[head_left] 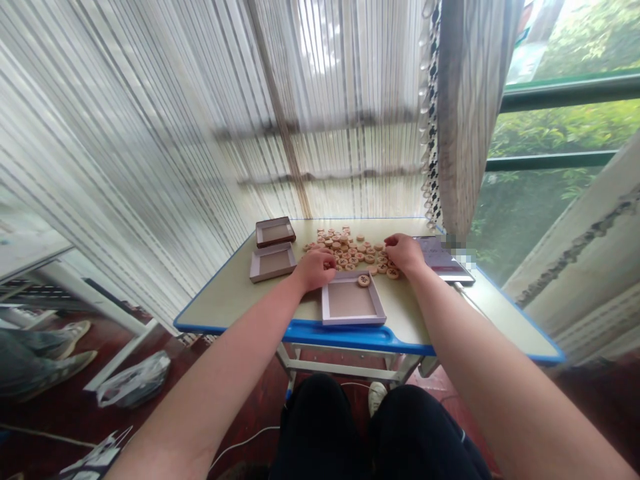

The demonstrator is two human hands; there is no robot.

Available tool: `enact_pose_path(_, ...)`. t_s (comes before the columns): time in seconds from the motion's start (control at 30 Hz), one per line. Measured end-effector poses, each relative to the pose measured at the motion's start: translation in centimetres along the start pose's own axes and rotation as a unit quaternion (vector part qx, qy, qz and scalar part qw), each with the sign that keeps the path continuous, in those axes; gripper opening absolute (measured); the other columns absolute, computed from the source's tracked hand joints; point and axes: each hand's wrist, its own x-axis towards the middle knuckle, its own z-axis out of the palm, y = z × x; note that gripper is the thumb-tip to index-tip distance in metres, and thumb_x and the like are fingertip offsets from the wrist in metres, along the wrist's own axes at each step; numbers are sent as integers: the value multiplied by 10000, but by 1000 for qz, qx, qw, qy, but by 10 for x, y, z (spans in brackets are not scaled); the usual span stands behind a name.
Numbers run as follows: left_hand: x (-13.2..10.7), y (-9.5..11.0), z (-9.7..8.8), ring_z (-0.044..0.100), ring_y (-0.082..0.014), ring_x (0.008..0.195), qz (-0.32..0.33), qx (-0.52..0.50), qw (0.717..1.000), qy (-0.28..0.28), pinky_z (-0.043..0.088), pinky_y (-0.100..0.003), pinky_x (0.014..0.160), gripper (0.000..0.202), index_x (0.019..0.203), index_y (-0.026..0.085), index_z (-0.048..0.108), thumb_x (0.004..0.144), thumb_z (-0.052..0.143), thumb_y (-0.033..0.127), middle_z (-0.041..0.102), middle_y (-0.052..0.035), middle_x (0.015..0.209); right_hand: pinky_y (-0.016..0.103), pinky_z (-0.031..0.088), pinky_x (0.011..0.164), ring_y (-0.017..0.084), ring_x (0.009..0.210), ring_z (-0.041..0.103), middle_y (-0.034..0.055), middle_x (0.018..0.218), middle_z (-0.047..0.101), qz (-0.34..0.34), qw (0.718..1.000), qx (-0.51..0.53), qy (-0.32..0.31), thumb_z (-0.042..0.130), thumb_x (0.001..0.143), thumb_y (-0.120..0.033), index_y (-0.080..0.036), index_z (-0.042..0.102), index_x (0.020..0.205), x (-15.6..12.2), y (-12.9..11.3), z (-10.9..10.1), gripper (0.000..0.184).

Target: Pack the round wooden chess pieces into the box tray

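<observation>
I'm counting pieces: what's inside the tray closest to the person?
One wooden piece lies inside the near tray. The left hand covers its far-left corner, hiding that spot.

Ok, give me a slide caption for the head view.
Left hand and right hand among round wooden game pieces, one piece in the near tray.

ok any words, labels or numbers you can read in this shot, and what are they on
No text here can be read.
Round wooden pieces: marks on top, too small to read.
Single piece in the near tray: mark too small to read.
Flat device beside the right hand: screen blurred, unreadable.
</observation>
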Motion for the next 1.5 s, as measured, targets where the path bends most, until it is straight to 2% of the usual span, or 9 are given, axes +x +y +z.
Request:
enact_pose_path(0.2, 0, 0, 1, 561, -181, 811, -8, -7, 1000, 3, 424, -336, 866, 101, 574, 182, 635, 622, 551, 152, 651, -13, 743, 258, 422, 833, 188, 950, 597, 69, 1072, 659, -36, 999, 20, -29, 500, 779, -316, -188, 657, 1079, -3, -5, 5, 362)
enact_pose_path(0.4, 0, 1, 0, 561, -177, 805, -14, -2, 1000, 10, 423, -333, 865, 106, 579, 180, 638, 642, 554, 170, 651, -15, 740, 272, 399, 851, 218, 976, 586, 98, 1029, 676, -96, 989, -96, -63, 443, 808, -313, -184, 721, 892, -6, -10, 3, 318)
enact_pose_path(0.6, 0, 3, -1, 559, -177, 811, -21, 10, 1000, -9, 421, -334, 866, 124, 569, 179, 637, 652, 545, 172, 647, -19, 742, 289, 439, 747, 246, 882, 618, 139, 918, 691, 28, 999, -15, 1, 429, 781, -282, -140, 704, 919, -2, -3, -8, 338)
enact_pose_path(0.77, 0, 5, -3, 556, -171, 803, -12, 3, 1000, -7, 410, -337, 885, 127, 570, 179, 637, 656, 544, 167, 643, -18, 737, 287, 355, 960, 202, 1130, 504, 126, 1221, 569, 7, 996, 48, 76, 383, 790, -173, -120, 596, 1149, 5, 6, -6, 422)
enact_pose_path(0.97, 0, 3, -1, 553, -177, 811, -21, -1, 1000, -8, 418, -340, 865, 124, 573, 180, 636, 654, 544, 163, 642, -20, 736, 280, 368, 956, 193, 1095, 524, 104, 1173, 598, -64, 997, 25, -25, 422, 815, -216, -137, 630, 1090, 0, -3, 1, 353)
enact_pose_path(1.07, 0, 2, 0, 549, -180, 825, -20, -1, 1000, 0, 414, -340, 867, 121, 572, 182, 633, 656, 548, 166, 644, -20, 751, 285, 372, 937, 212, 1054, 532, 103, 1146, 594, -129, 992, -9, -5, 492, 778, -241, -154, 655, 1045, -12, -16, -9, 325)
enact_pose_path(1.17, 1, 0, 0, 540, -181, 846, -19, 1, 1000, 20, 415, -335, 866, 126, 588, 179, 638, 658, 537, 150, 640, -26, 777, 257, 405, 852, 196, 927, 571, 67, 993, 639, -184, 979, -25, -79, 543, 736, -252, -190, 710, 847, -26, -28, -22, 210)
enact_pose_path(1.33, 1, 0, -4, 519, -186, 866, -25, 28, 998, 41, 407, -337, 866, 146, 645, 184, 644, 676, 510, 136, 633, -29, 799, 228, 426, 674, 160, 741, 589, 18, 859, 678, -170, 961, -27, -216, 601, 694, -296, -239, 716, 881, -42, -35, -33, 227)
enact_pose_path(1.5, -1, 2, -5, 514, -186, 844, -30, 37, 998, 43, 413, -332, 844, 125, 638, 184, 632, 666, 518, 142, 620, -26, 771, 229, 431, 682, 168, 759, 604, 10, 856, 689, -177, 957, -33, -228, 619, 664, -251, -247, 710, 904, -45, -31, -32, 256)
